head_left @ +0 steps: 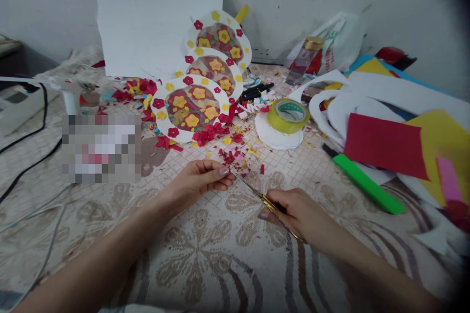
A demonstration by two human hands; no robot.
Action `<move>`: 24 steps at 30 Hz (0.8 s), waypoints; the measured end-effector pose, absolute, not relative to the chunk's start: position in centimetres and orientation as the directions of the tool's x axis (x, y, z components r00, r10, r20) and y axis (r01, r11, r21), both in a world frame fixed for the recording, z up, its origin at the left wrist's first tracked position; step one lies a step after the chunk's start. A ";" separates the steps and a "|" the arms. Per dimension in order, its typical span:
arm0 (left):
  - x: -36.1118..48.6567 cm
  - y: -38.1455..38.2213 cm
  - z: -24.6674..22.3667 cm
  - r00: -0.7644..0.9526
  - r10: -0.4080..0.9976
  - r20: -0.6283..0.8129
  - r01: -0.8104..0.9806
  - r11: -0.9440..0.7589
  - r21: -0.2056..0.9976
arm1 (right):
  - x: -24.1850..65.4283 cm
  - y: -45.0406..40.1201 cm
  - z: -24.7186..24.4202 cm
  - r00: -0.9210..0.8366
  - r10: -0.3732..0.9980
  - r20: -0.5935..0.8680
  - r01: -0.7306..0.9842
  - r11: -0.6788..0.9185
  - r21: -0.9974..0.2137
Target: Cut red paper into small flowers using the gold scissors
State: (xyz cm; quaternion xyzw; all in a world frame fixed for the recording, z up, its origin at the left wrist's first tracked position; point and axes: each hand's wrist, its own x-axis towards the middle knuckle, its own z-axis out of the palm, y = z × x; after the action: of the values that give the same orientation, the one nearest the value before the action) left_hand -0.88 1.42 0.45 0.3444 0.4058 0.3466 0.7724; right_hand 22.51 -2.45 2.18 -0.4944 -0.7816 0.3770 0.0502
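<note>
My right hand (290, 212) is closed around the handles of gold-handled scissors (270, 203), whose blades point up and left toward my other hand. The fingertips of my left hand (207, 176) are pinched together at the scissor tips; whatever they hold is too small to make out. Small red paper scraps (229, 156) lie just beyond the fingertips. Behind them stand round white paper frames (193, 107) decorated with red and yellow paper flowers, overlapping one another.
Yellow tape (288, 116) rests on white paper to the right. Nearby are a green cutter (367, 183), a red paper sheet (387, 145) and yellow paper (440, 142). A clear bottle (304, 61) stands behind. Cables (47, 259) run along the left.
</note>
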 end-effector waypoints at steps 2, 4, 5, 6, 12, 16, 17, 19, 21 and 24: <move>-0.9 1.4 0.4 0.424 0.817 -0.390 -0.255 0.521 0.815 | 22.4 -2.5 2.2 -0.508 0.812 -0.288 0.730 0.227 -0.645; -0.9 1.4 0.4 0.419 0.822 -0.385 -0.254 0.514 0.819 | 22.4 -2.5 2.2 -0.509 0.811 -0.288 0.728 0.227 -0.648; -0.9 1.4 0.3 0.418 0.824 -0.382 -0.251 0.509 0.823 | 22.4 -2.5 2.2 -0.508 0.811 -0.291 0.730 0.226 -0.645; -0.9 1.4 0.3 0.420 0.825 -0.377 -0.249 0.504 0.827 | 22.4 -2.5 2.2 -0.509 0.808 -0.297 0.731 0.223 -0.645; -0.9 1.4 0.4 0.453 0.819 -0.352 -0.245 0.494 0.834 | 22.7 -2.5 2.1 -0.539 0.757 -0.369 0.670 0.119 -0.733; -0.9 1.4 0.4 0.460 0.816 -0.349 -0.245 0.494 0.834 | 22.8 -2.4 2.2 -0.553 0.737 -0.389 0.641 0.079 -0.763; -0.9 1.4 0.4 0.465 0.816 -0.345 -0.246 0.493 0.835 | 22.8 -2.4 2.3 -0.549 0.737 -0.394 0.647 0.077 -0.759; -1.0 1.4 0.3 0.474 0.814 -0.335 -0.248 0.489 0.836 | 22.8 -2.4 2.3 -0.544 0.735 -0.404 0.663 0.082 -0.744; -1.0 1.4 0.2 0.480 0.814 -0.328 -0.247 0.484 0.839 | 22.8 -2.4 2.4 -0.544 0.735 -0.404 0.678 0.102 -0.728; -1.0 1.4 0.1 0.478 0.814 -0.331 -0.236 0.481 0.844 | 22.7 -2.3 2.4 -0.544 0.741 -0.392 0.700 0.144 -0.699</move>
State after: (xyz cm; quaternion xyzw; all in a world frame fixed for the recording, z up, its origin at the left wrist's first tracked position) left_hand -0.95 1.40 0.07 0.3787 0.3813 0.3403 0.7716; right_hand 22.74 -2.34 2.45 -0.4767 -0.7561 0.4478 0.0228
